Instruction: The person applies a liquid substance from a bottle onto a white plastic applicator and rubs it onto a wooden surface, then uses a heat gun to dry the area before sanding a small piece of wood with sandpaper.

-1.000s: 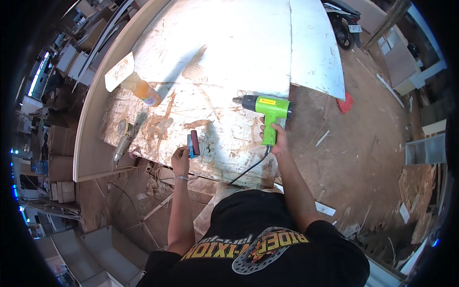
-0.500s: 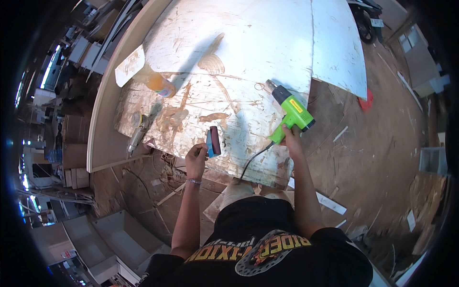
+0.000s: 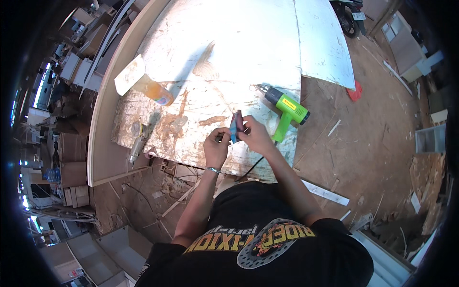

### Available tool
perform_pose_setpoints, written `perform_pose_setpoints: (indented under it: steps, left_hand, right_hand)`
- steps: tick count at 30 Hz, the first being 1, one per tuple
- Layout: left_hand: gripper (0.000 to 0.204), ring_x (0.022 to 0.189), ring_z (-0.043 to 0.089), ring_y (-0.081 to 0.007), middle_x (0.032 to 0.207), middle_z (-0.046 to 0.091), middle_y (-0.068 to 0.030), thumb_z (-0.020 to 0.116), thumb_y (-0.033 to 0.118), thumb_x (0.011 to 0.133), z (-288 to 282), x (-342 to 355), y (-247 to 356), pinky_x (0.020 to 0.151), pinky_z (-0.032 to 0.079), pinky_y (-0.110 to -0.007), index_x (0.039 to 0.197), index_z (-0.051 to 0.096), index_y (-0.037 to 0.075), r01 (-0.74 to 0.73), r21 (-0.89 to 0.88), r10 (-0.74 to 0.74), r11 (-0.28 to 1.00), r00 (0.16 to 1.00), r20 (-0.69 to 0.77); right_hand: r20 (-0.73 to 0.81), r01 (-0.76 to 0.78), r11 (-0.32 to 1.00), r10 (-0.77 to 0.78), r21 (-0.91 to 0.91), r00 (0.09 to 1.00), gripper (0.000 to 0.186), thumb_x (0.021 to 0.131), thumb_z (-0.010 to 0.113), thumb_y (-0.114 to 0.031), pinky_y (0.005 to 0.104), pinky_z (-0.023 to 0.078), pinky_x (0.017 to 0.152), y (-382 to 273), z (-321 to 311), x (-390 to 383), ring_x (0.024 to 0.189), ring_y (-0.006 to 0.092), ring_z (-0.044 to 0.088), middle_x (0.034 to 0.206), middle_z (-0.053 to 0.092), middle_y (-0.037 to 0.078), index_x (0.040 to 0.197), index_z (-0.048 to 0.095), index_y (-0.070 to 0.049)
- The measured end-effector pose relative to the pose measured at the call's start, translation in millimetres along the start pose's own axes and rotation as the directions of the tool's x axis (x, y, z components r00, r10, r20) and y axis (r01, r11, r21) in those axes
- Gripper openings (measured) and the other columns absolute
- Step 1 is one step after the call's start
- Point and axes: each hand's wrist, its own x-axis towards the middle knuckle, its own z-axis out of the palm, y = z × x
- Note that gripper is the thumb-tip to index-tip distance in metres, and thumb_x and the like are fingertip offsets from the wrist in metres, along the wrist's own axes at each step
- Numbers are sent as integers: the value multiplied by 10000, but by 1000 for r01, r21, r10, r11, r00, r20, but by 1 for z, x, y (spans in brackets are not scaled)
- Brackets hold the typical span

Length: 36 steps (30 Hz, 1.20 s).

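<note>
A small dark red-brown piece [image 3: 238,118] with a bright blue strip [image 3: 233,131] along its side is held up over the near part of the worktable; I cannot make out its exact kind. My left hand [image 3: 217,143] pinches it at its lower left end, by the blue strip. On its other side, my right hand [image 3: 256,136] grips it between thumb and fingers. A green and black heat gun [image 3: 290,109] lies on the tabletop to the right of my hands, its nozzle toward the far left and its cord running back toward me.
The scuffed white worktable [image 3: 239,52] has a raised board [image 3: 98,138] along its left. A bottle of orange liquid [image 3: 155,92] lies there beside a pale card [image 3: 130,75]. Nearer is an angle grinder [image 3: 137,143]. Wood scraps, a red bag [image 3: 354,91] and a motorbike [image 3: 349,21] are on the floor.
My right hand has let go of the heat gun, which now lies on the table, and has taken hold of the red-brown piece. My left hand has moved right with it.
</note>
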Motion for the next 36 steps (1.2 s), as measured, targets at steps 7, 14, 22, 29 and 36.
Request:
perform_pose_setpoints:
  steps: [7, 14, 22, 29, 36]
  left_hand:
    - [142, 751, 671, -123, 863, 699, -97, 621, 86, 946, -50, 1, 2, 688, 562, -259, 1000, 666, -37, 132, -334, -143, 933, 990, -8]
    - [243, 869, 653, -178, 938, 636, -115, 557, 16, 925, -114, -11, 25, 788, 552, -315, 1163, 521, 44, 218, -463, -210, 859, 975, 70]
    - [126, 802, 604, -164, 885, 598, -41, 490, 107, 966, -182, -49, 21, 752, 530, -315, 1008, 598, 59, 327, -695, -388, 641, 919, 75]
    - [222, 928, 626, -203, 942, 619, -48, 462, 207, 1022, -243, -52, 16, 867, 502, -335, 1092, 589, 38, 198, -783, -291, 590, 957, 24]
    - [229, 846, 593, -76, 897, 648, 2, 660, 225, 969, -344, 14, -29, 760, 494, -256, 1031, 682, 5, -27, -301, -70, 953, 950, -305]
  right_hand:
    - [35, -137, 890, 135, 436, 990, 464, 856, 626, -12, 305, 559, 702, -19, 20, 4, 846, 178, 664, 1076, 664, 145, 1309, 526, -32]
    - [237, 401, 911, -371, -92, 898, 310, 878, 646, -78, 397, 455, 991, -56, 42, 5, 1243, 311, 528, 1346, 551, 180, 1188, 654, -83]
    - [420, 557, 809, -578, 187, 699, 162, 834, 717, -59, 372, 440, 961, -100, 76, 11, 1162, 288, 564, 1179, 623, 140, 994, 702, -40]
    - [186, 192, 937, -252, 291, 950, 155, 940, 677, -133, 248, 454, 760, -140, 184, 38, 839, 88, 542, 969, 622, 28, 1020, 653, -2]
    - [-17, 244, 963, -244, 111, 970, 210, 937, 679, -172, 284, 472, 773, -133, 312, 91, 831, 140, 579, 929, 637, 62, 1058, 658, -2]
